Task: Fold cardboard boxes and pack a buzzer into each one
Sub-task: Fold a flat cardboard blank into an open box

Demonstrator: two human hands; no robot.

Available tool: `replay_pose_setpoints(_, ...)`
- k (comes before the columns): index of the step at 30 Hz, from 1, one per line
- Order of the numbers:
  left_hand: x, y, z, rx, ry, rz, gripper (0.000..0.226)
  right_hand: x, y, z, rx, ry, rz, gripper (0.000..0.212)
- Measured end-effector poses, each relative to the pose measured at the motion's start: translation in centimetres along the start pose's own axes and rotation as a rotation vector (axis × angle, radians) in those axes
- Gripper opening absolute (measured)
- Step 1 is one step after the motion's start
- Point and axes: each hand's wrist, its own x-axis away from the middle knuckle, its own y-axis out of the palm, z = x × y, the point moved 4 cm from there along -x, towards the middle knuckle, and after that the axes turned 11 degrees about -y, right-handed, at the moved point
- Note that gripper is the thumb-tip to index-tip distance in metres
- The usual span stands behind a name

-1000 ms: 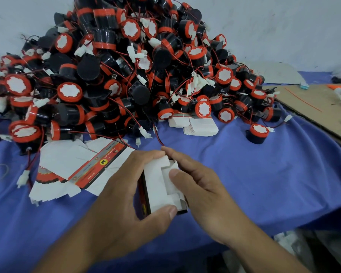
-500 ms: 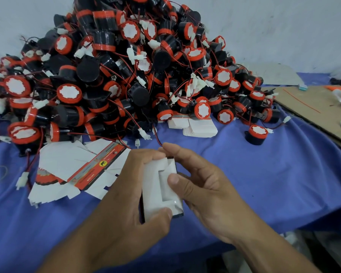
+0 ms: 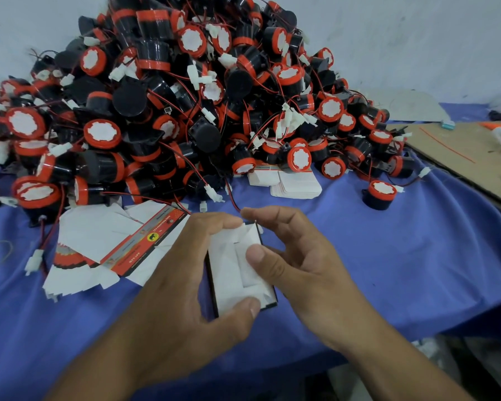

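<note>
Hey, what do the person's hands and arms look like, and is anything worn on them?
Both are bare. The left hand and right hand wear no gloves or rings, and the forearms show no sleeves, watch or bands within the frame.

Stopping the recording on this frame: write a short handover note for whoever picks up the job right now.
Hands: the left hand grips the cardboard box end to end, thumb at the near end. The right hand pinches it too, thumb pressing a white flap flat.
Things: the buzzer pile lies behind on the blue cloth, a lone buzzer sits to the right, and the flat box blanks lie left of the hands.
Done: the box is erected and one end is nearly closed. Whether a buzzer is inside cannot be seen.
Left: probably tuck that flap, load a buzzer, close up, then repeat.
</note>
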Motion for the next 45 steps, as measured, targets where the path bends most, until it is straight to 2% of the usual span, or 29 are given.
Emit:
replay_pose_setpoints(7,-0.1,0.8,0.6,0.079,0.057,-0.001,0.06,0.0,0.6,0.5,-0.063,0.077,-0.015,0.05)
replay_pose_setpoints(13,-0.1,0.7,0.3,0.043,0.06,0.087,0.058,0.0,-0.2,0.8,0.041,0.213,-0.013,0.073)
replay_pose_setpoints(15,-0.2,0.7,0.1,-0.06,0.074,0.094,0.058,0.0,-0.5,0.8,0.045,0.196,0.012,0.078)
replay_pose_setpoints(21,-0.4,1.2,0.5,-0.206,0.105,0.038,0.087,-0.2,-0.7,0.1,-0.022,0.111,0.055,0.066)
replay_pose_setpoints(24,-0.2,1.4,0.3,-0.174,0.075,0.076,0.085,-0.2,-0.5,-0.3,-0.029,0.084,0.063,0.067)
replay_pose_setpoints(27,0.0,1.8,0.2,-0.154,0.1,0.108,0.082,-0.1,-0.5,-0.1,0.063,0.052,0.077,0.072)
replay_pose_setpoints(30,0.2,2.6,0.5,-0.148,0.178,0.189,0.078,-0.2,-0.5,0.2,0.113,0.018,0.072,0.082)
replay_pose_setpoints(33,0.1,2.2,0.2,-0.119,0.182,0.341,0.079,-0.5,-1.0,-0.1,0.22,-0.01,0.047,0.088)
replay_pose_setpoints(35,0.0,1.5,-0.5,-0.088,0.137,0.455,0.078,-0.5,-1.4,-0.4,0.462,0.013,-0.06,0.084)
replay_pose_setpoints(37,-0.1,1.5,-1.2,-0.087,0.104,0.505,0.076,-0.5,-1.4,-0.3,0.595,0.032,-0.164,0.064)
replay_pose_setpoints(40,-0.2,2.4,-1.5,-0.068,0.098,0.454,0.075,-0.4,-1.7,-0.1,0.535,0.065,-0.171,0.043)
replay_pose_setpoints(43,-0.4,2.3,-1.8,-0.04,0.065,0.34,0.084,-0.5,-2.3,-0.2,0.467,0.088,-0.109,0.041)
replay_pose_setpoints(45,-0.5,1.8,-2.0,0.031,-0.006,0.274,0.082,-0.5,-2.8,-0.4,0.507,0.061,-0.067,0.044)
